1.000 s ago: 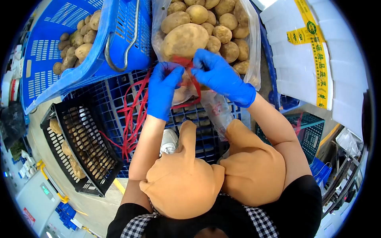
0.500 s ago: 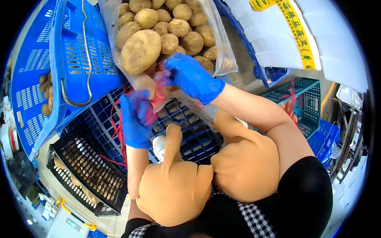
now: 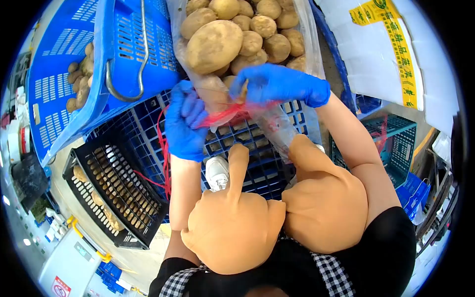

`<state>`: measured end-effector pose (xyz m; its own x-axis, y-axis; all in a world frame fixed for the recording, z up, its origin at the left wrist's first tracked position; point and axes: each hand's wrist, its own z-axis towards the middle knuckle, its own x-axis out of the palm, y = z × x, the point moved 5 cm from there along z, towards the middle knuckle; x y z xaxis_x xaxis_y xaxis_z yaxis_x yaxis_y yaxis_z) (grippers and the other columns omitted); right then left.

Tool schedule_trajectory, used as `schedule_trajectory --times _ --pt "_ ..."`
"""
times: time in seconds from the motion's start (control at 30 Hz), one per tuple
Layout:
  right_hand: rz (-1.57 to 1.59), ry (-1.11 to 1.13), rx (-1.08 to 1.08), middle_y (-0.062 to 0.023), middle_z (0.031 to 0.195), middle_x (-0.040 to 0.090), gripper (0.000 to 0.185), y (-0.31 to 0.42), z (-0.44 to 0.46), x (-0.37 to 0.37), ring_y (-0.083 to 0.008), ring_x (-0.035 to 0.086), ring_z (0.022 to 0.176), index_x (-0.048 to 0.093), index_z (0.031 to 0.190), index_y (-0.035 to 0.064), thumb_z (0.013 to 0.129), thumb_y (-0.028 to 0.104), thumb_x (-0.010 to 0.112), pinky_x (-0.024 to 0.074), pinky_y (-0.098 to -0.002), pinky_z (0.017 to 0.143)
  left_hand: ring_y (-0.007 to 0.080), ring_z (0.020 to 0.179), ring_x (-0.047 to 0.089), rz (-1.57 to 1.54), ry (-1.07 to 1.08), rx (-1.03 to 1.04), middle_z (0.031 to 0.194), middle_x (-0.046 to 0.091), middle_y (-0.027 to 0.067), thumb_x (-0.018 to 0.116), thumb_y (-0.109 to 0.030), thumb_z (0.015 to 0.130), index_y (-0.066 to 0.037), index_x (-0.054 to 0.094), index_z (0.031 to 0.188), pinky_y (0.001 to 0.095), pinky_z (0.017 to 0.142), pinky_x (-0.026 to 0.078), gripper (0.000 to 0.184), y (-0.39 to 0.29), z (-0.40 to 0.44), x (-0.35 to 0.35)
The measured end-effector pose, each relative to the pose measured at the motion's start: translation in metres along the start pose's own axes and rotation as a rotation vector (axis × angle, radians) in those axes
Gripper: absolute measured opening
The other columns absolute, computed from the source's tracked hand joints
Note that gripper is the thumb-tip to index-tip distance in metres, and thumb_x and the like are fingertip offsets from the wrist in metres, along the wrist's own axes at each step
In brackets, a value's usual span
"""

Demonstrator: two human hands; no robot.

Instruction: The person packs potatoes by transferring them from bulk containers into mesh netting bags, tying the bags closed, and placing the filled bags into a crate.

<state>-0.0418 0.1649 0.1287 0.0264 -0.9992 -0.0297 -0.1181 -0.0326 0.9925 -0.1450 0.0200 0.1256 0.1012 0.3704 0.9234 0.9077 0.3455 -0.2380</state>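
Both hands wear blue gloves. My left hand (image 3: 185,120), its fingers curled, grips one side of a red mesh bag (image 3: 226,116) beside the blue basket. My right hand (image 3: 277,86), a little blurred, is closed on the mesh bag's other side, and the mesh is stretched between the two hands. Just beyond them a clear plastic bag (image 3: 312,49) stands open, full of potatoes (image 3: 214,47). Some yellowish item, too blurred to name, shows at my right fingertips.
A blue basket (image 3: 91,101) with potatoes and a metal handle stands at the left. Below it is a black crate (image 3: 116,193). Blue pallet grating (image 3: 255,173) lies underfoot. White boxes (image 3: 361,54) with yellow tape and a green crate (image 3: 401,143) are at the right.
The view has shifted back and forth. My hands, earlier close together among the red mesh, are now farther apart, with the mesh stretched sideways between them.
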Motion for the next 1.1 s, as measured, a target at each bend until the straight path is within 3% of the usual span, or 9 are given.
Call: schedule_trajectory --times 0.07,0.2,0.27,0.4,0.47,0.53,0.7,0.93,1.1 --pt "-0.431 -0.046 0.009 0.0004 0.063 0.056 0.03 -0.001 0.004 0.004 -0.0071 0.04 0.047 0.063 0.077 0.0055 0.084 0.034 0.057 0.0315 -0.022 0.044 0.0033 0.044 0.025 0.35 -0.107 0.037 0.057 0.033 -0.0044 0.046 -0.022 0.093 -0.001 0.051 0.102 0.0175 0.037 0.021 0.023 -0.001 -0.005 0.002" --pt "0.294 -0.464 0.285 -0.0003 0.065 0.057 0.018 0.004 -0.003 -0.026 -0.0079 0.051 0.061 0.063 0.077 0.004 0.081 0.021 0.058 0.0412 -0.0236 0.056 0.0046 0.056 0.041 1.479 -0.154 0.266 0.063 0.046 -0.0035 0.062 -0.023 0.082 -0.002 0.054 0.101 0.0203 0.049 0.033 0.029 0.005 -0.011 -0.002" --pt "0.244 -0.367 -0.008 -0.0015 0.066 0.058 0.018 -0.002 0.001 -0.006 -0.007 0.052 0.062 0.064 0.081 0.0048 0.082 0.022 0.057 0.0427 -0.022 0.058 0.0048 0.059 0.044 1.831 -0.254 0.26 0.068 0.052 -0.0034 0.067 -0.021 0.078 -0.002 0.057 0.094 0.0204 0.052 0.036 0.027 0.013 -0.019 0.002" --pt "0.29 -0.042 0.329 -0.0049 0.076 0.062 0.02 0.017 -0.019 -0.002 -0.0116 0.057 0.072 0.064 0.091 0.0046 0.083 0.021 0.057 0.0462 -0.0237 0.069 0.0071 0.056 0.047 0.941 -0.355 0.176 0.069 0.055 0.0005 0.055 -0.016 0.084 -0.006 0.06 0.084 0.0198 0.049 0.037 0.011 -0.02 -0.018 -0.023" --pt "0.303 -0.469 0.006 -0.0094 0.087 0.061 0.021 -0.008 -0.021 -0.054 -0.0167 0.058 0.082 0.062 0.095 0.003 0.079 0.016 0.06 0.0467 -0.0281 0.077 0.0088 0.057 0.05 0.837 -0.412 0.089 0.071 0.056 0.001 0.053 -0.017 0.085 -0.007 0.061 0.084 0.0195 0.048 0.038 0.012 -0.03 -0.019 -0.014" --pt "-0.571 -0.8 0.044 -0.0155 0.101 0.057 0.031 -0.051 -0.041 -0.113 -0.0239 0.058 0.091 0.056 0.106 0.0003 0.076 0.007 0.056 0.0471 -0.0342 0.08 0.0085 0.058 0.051 1.556 -0.19 0.471 0.073 0.057 0.0009 0.052 -0.019 0.086 -0.007 0.06 0.086 0.0191 0.047 0.038 0.014 -0.027 -0.014 -0.02" --pt "-1.269 -0.695 0.55 -0.0241 0.116 0.046 0.057 -0.123 -0.028 -0.13 -0.0382 0.052 0.099 0.036 0.125 0.0032 0.071 0.003 0.055 0.044 -0.0434 0.085 0.0102 0.071 0.055 1.17 -0.401 0.055 0.081 0.059 0.0029 0.053 -0.019 0.089 -0.005 0.058 0.092 0.0224 0.062 0.044 0.016 0.013 -0.013 -0.003" --pt "-1.115 -0.618 0.493 -0.022 0.118 0.047 0.062 -0.122 -0.029 -0.146 -0.0349 0.053 0.101 0.035 0.128 0.0057 0.071 0.012 0.06 0.0437 -0.0413 0.086 0.0102 0.075 0.054 1.318 -0.194 0.035 0.08 0.057 0.0026 0.057 -0.014 0.084 -0.004 0.06 0.085 0.0235 0.068 0.043 0.011 0.028 -0.007 0.005" --pt "-0.098 -0.704 0.179 -0.0179 0.12 0.049 0.058 -0.057 -0.07 -0.136 -0.0315 0.05 0.11 0.04 0.125 0.003 0.074 0.018 0.063 0.0443 -0.0377 0.089 0.0105 0.074 0.054 1.029 -0.403 -0.088 0.078 0.056 0.0017 0.056 -0.012 0.083 -0.003 0.061 0.084 0.0237 0.067 0.043 0.01 0.019 -0.016 -0.003"
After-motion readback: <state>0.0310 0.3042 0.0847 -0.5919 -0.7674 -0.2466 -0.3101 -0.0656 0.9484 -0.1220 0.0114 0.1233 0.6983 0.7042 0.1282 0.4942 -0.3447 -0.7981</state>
